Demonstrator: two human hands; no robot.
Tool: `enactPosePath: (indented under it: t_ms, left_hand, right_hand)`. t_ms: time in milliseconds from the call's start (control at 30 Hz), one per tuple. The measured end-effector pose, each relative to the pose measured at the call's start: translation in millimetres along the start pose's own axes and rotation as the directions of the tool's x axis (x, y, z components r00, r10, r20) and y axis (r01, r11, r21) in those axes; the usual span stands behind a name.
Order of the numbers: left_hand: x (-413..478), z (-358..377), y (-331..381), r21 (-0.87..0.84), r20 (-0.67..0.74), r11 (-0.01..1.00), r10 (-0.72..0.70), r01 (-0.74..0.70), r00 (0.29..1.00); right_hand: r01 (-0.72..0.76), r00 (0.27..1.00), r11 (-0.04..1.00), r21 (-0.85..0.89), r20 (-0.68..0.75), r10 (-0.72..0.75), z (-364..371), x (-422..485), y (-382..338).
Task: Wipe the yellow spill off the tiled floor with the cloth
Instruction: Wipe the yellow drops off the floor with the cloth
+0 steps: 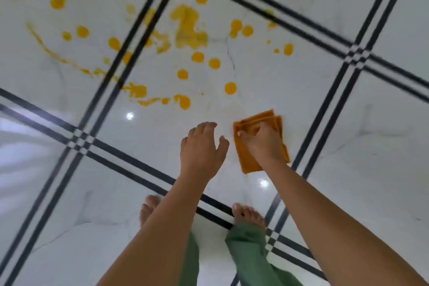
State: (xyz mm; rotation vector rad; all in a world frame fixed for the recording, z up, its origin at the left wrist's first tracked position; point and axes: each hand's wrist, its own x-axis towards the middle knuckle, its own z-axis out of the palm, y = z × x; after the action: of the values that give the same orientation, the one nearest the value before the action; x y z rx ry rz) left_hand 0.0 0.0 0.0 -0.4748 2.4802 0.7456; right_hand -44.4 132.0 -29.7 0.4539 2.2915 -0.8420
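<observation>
Cloth (249, 160): orange, folded flat, gripped in the right hand (263, 144); fingers curled down over its upper part, thumb side toward the left. Whether it presses on the tiled floor (348, 169) or hangs just above it cannot be told from this view. Left hand (202, 148): empty, fingers loosely spread and open, hovering just beside the cloth's left edge, not touching it.

Yellow spill (188, 28) lies ahead of both hands and mostly to the left, farther from the person's bare feet (247, 215). Nearest parts: a round drop (230, 88) just ahead of the cloth, and a smeared patch (183, 101) ahead of the left hand. Largest puddle sits farther out; scattered drops spread well to the left and across the dark tile lines (130, 53). A thin curved streak (46, 49) bounds the far-left side.

Judgement: right hand is the working hand; stroke should run forward and leftward. Open clean tile around the hands on all sides, no obstacles. Spill appears largely unwiped.
</observation>
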Motion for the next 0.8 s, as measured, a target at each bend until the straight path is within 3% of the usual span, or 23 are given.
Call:
enactPosePath:
  t_ms: [167,267,367,433,500,567,667,733,800]
  left_hand:
    - [64,67,-52,-0.04,-0.144,0.999,0.012,-0.018,0.989]
    - [90,66,-70,-0.027,-0.293,0.998,0.05,-0.06,0.955]
    - [117,45,-88,-0.024,-0.408,0.997,0.059,-0.075,0.911]
    - [128,30,-105,-0.031,-0.47,0.998,0.033,-0.053,0.882]
    - [136,20,-125,-0.05,-0.51,0.999,-0.026,0.001,0.86]
    - [141,15,-148,-0.054,-0.535,0.997,-0.071,0.049,0.842]
    - [150,16,-184,-0.045,-0.558,0.992,-0.119,0.114,0.821]
    - [153,14,-203,-0.045,-0.57,0.986,-0.156,0.159,0.807]
    - [153,11,-214,-0.066,-0.58,0.976,-0.206,0.207,0.788]
  right_hand:
    - [0.039,0.973,0.994,-0.1,-0.222,-0.06,71,66,49]
    - [0.225,0.922,0.973,-0.04,-0.316,-0.226,67,81,32]
    - [0.463,0.791,0.883,-0.079,-0.412,-0.452,60,114,-17]
    - [0.488,0.744,0.837,-0.245,-0.385,-0.547,69,127,-30]
    - [0.358,0.767,0.796,-0.488,-0.333,-0.549,83,130,-23]
    - [0.275,0.77,0.692,-0.667,-0.278,-0.574,93,142,-22]
    - [0.318,0.747,0.635,-0.704,-0.226,-0.625,110,193,-91]
    - [0.407,0.739,0.557,-0.724,-0.097,-0.666,134,207,-148]
    - [0.536,0.628,0.402,-0.742,0.033,-0.777,162,192,-153]
